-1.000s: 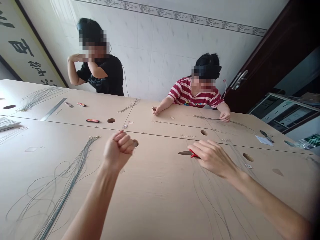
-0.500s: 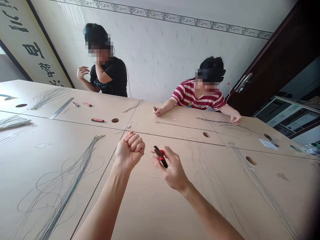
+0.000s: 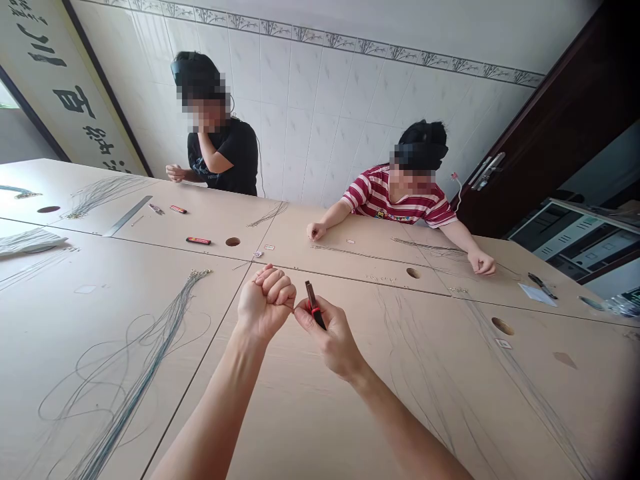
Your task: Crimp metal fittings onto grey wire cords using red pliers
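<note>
My left hand (image 3: 266, 303) is a closed fist, palm side toward me, above the table. A tiny thin end sticks out beside its little finger; what lies inside the fist is hidden. Just to the right, my right hand (image 3: 327, 327) holds small pliers (image 3: 315, 305) with red and black handles, jaws pointing up. The thumb and forefinger of that hand pinch close together at the thin end by the left fist. Left of my arms lies a bundle of grey-blue cords (image 3: 163, 343) with metal ends at the top.
Across the wooden table (image 3: 300, 413) sit a person in black (image 3: 233, 157) and a person in a striped shirt (image 3: 370, 193). A steel ruler (image 3: 127, 216), red-and-black tubes (image 3: 199, 241) and loose thin cords (image 3: 530, 377) lie around. Round holes (image 3: 503, 326) pierce the tabletop.
My right hand has moved left, up to the left fist, its fingers closing into a pinch and the pliers turning more upright. The person in black has lowered one hand.
</note>
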`<action>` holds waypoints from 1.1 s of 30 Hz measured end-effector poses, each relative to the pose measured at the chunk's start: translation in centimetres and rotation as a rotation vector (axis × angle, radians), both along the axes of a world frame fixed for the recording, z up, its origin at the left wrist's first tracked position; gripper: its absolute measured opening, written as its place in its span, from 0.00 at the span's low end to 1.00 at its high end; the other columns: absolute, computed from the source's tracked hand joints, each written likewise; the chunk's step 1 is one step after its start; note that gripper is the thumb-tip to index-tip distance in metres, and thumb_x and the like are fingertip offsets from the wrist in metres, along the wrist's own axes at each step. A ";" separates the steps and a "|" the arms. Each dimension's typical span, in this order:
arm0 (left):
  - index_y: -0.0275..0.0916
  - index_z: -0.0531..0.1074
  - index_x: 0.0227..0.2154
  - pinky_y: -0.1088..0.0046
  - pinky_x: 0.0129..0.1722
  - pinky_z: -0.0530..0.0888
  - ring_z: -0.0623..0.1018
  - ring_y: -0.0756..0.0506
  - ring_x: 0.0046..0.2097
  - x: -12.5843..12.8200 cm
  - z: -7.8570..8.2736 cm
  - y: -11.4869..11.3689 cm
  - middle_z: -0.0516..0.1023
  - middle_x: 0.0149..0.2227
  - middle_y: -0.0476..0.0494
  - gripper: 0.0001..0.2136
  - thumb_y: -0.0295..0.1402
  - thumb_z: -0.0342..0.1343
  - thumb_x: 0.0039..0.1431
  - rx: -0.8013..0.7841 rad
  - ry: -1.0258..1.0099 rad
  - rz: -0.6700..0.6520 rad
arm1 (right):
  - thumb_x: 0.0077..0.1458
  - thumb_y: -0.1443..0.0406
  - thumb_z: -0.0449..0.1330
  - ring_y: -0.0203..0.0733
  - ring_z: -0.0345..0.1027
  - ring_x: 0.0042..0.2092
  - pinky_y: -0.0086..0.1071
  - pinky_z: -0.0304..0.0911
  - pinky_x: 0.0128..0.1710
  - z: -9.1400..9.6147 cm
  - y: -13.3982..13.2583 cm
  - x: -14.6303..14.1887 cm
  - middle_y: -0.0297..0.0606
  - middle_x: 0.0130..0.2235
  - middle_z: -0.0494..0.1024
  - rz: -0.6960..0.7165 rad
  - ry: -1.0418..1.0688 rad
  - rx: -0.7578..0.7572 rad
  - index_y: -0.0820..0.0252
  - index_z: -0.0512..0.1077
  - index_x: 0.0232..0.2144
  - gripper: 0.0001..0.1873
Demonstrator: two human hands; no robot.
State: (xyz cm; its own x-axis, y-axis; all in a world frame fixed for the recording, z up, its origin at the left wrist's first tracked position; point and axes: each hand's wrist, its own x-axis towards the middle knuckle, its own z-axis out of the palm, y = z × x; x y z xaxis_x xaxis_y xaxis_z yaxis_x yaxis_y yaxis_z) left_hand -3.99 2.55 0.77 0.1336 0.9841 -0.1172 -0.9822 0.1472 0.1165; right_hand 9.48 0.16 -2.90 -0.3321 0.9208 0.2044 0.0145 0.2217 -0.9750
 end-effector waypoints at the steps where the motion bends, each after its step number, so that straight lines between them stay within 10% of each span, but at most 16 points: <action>1: 0.41 0.45 0.16 0.75 0.13 0.51 0.48 0.53 0.14 0.0 0.0 0.0 0.46 0.12 0.56 0.21 0.25 0.33 0.67 0.003 0.000 -0.001 | 0.58 0.58 0.56 0.32 0.47 0.27 0.29 0.48 0.27 0.0 0.0 0.0 0.29 0.24 0.58 0.006 0.013 -0.010 0.59 0.63 0.26 0.13; 10: 0.38 0.56 0.16 0.78 0.17 0.59 0.56 0.55 0.17 -1.1 -0.3 -0.7 0.53 0.16 0.55 0.19 0.26 0.39 0.65 0.142 0.172 -0.023 | 0.55 0.58 0.59 0.34 0.53 0.29 0.30 0.51 0.31 0.8 0.4 0.4 0.30 0.25 0.60 0.107 0.133 -0.212 0.59 0.64 0.25 0.13; 16: 0.35 0.71 0.42 0.77 0.29 0.71 0.70 0.52 0.27 -4.1 0.0 -1.7 0.68 0.25 0.49 0.12 0.21 0.48 0.58 0.282 0.616 -0.010 | 0.53 0.61 0.61 0.33 0.53 0.28 0.30 0.54 0.31 1.6 0.8 0.4 0.28 0.24 0.56 0.295 0.350 -0.532 0.59 0.62 0.24 0.13; 33: 0.36 0.74 0.32 0.80 0.19 0.59 0.59 0.57 0.16 -7.1 -0.2 -2.6 0.69 0.20 0.50 0.10 0.31 0.47 0.56 0.338 0.717 -0.116 | 0.56 0.66 0.58 0.31 0.50 0.27 0.32 0.55 0.32 2.1 1.0 -0.3 0.28 0.24 0.53 0.606 0.468 -0.826 0.61 0.59 0.22 0.14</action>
State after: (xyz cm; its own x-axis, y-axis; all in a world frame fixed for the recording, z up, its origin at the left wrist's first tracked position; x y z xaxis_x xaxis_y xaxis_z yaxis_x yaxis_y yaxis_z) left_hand -11.11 -0.06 0.54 0.2423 0.9661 0.0886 -0.6317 0.0878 0.7702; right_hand 9.20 1.12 -0.82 -0.8210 0.5445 -0.1716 -0.2819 -0.6480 -0.7076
